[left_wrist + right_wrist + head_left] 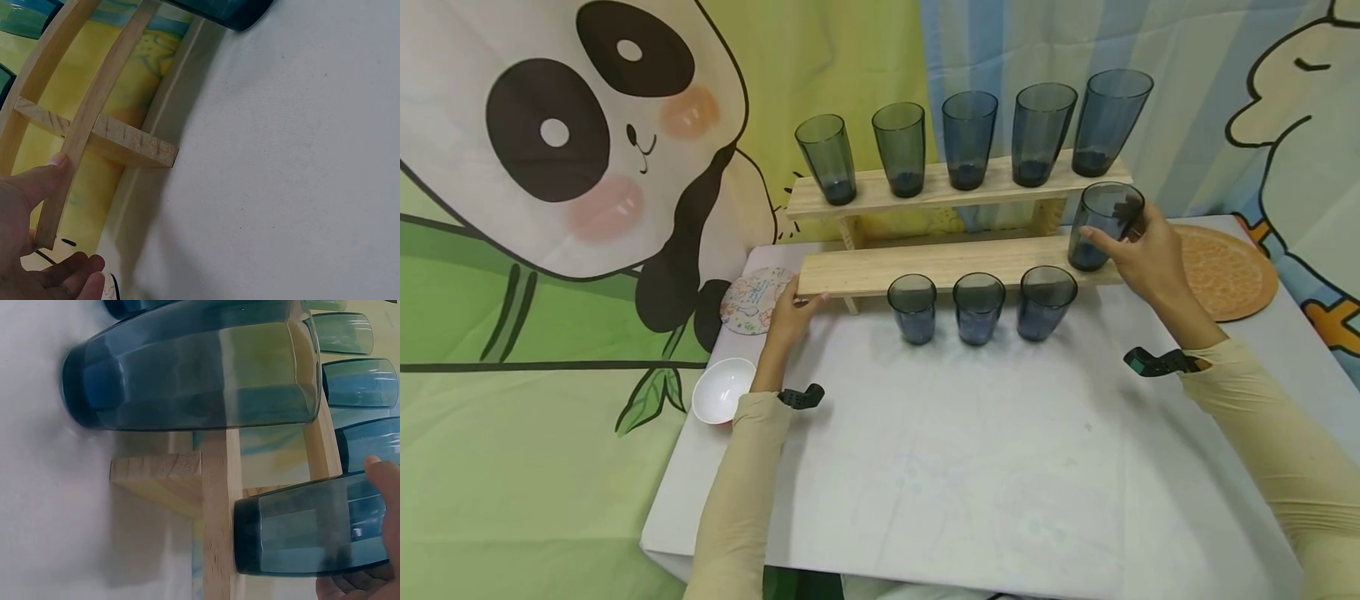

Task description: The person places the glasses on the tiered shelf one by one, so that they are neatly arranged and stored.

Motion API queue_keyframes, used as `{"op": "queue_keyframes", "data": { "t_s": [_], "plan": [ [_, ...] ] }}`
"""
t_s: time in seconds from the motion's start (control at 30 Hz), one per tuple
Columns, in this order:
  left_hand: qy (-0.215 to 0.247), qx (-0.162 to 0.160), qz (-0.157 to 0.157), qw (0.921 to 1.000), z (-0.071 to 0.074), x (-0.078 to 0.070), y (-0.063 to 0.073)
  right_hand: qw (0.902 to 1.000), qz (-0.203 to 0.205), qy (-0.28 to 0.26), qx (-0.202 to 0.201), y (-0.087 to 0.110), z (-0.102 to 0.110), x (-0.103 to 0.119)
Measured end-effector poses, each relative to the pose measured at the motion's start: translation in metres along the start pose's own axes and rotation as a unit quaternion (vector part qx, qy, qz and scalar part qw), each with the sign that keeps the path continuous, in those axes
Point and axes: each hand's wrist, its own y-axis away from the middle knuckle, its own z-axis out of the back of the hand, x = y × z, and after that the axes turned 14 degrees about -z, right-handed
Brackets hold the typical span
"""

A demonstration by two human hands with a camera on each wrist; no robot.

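Note:
A two-tier wooden shelf [925, 265] stands at the table's back. My left hand [792, 321] holds the left end of its lower board, with the thumb [47, 178] against the front edge. At the right end of that board, my right hand [1150, 254] grips a blue-grey drinking glass [1101, 225] round its side, the fingers partly seen through it. In the right wrist view, the base of this glass [300, 537] is right at the board. Several similar glasses [970, 142] line the upper board. Three more glasses [978, 308] stand upright on the table in front.
On the left are a white bowl [722, 390] and a round patterned mat [752, 302]. An orange round mat [1225, 271] lies right of the shelf, near my right forearm. Behind everything hangs a cartoon-printed curtain [850, 67]. A white cloth [970, 467] covers the table.

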Motion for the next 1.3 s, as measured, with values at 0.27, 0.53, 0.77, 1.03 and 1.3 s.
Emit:
{"op": "queue_keyframes", "data": {
  "t_s": [0.27, 0.53, 0.77, 1.03, 1.3],
  "plan": [
    [0.002, 0.002, -0.005, 1.0000, 0.000, 0.000, 0.000, 0.9994, 0.012, -0.018, 0.027, 0.015, 0.008, -0.004],
    [0.007, -0.001, -0.009, 0.9999, 0.001, -0.002, 0.001, 0.9994, 0.002, -0.025, 0.024, 0.058, 0.001, -0.017],
    [0.007, 0.001, -0.004, 1.0000, 0.001, -0.003, 0.001, 0.9940, 0.030, -0.038, 0.098, 0.080, -0.028, -0.032],
    [0.009, -0.001, -0.006, 0.9999, -0.001, -0.004, 0.002, 0.9918, 0.039, -0.028, 0.119, 0.081, -0.061, -0.038],
    [0.007, -0.001, 0.000, 1.0000, -0.001, -0.001, 0.001, 0.9914, 0.058, -0.052, 0.105, 0.080, -0.070, -0.040]
  ]
}}
